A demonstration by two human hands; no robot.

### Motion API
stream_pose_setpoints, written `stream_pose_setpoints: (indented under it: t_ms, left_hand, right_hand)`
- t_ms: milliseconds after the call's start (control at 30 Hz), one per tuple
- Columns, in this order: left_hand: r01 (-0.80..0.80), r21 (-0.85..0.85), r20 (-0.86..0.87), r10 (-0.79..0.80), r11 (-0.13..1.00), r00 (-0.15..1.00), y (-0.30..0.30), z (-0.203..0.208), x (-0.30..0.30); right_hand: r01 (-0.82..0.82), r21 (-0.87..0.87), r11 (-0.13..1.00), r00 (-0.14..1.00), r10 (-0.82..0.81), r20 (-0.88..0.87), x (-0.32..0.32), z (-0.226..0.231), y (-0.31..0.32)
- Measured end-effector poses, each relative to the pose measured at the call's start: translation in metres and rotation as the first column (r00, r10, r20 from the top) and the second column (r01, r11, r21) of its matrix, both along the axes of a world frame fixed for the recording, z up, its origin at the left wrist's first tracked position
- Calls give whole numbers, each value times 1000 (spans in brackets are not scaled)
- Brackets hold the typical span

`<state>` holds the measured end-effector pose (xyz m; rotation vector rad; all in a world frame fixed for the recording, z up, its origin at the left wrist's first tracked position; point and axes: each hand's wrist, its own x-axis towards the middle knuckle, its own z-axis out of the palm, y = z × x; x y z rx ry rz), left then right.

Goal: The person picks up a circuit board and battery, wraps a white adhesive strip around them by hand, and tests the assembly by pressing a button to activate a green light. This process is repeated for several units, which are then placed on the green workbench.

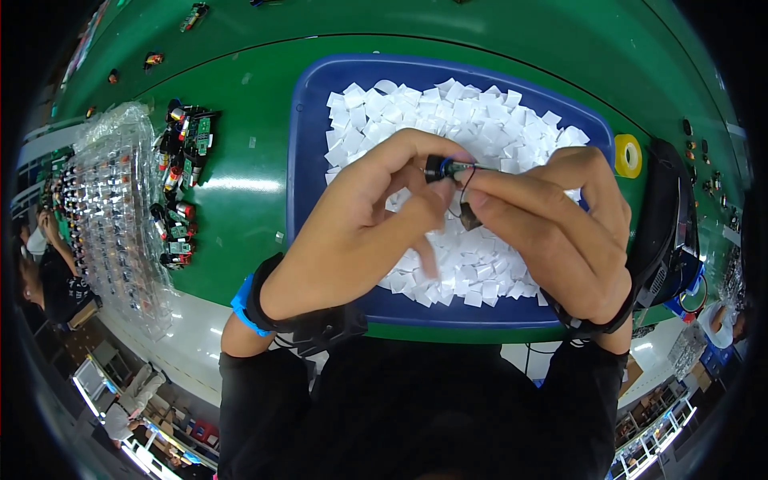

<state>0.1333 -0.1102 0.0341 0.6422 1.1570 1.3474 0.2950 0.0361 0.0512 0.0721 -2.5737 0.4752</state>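
Two hands meet over a blue tray heaped with white paper squares. The left hand pinches a small black cylindrical part; the right hand grips its thin wire end, mostly hidden by fingertips. A dark piece dangles beneath, hard to identify. Left of both lie small circuit boards.

Both hands pinch a small black component over a blue tray of white squares.

Left hand grips the small black round part between thumb and fingers; right hand pinches its thin lead end, a dark wire looping below. Blue tray rests on green mat. Left of tray: cluster of small circuit assemblies, clear blister tray. Yellow tape roll at right.
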Motion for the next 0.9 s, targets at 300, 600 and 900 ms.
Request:
stream_pose_setpoints:
  t_ms: [300,600,900]
  left_hand:
    - [-10,15,-241,13,1000,970,-5,-8,5]
    - [-34,75,-269,53,997,962,-6,-7,9]
    - [-123,260,-186,175,958,967,-4,-5,6]
  right_hand:
    - [105,106,989,994,-108,21,1,-2,-11]
    - [113,109,988,994,-114,4,1,5,-11]
    - [125,-697,706,991,-50,126,8,2,-5]
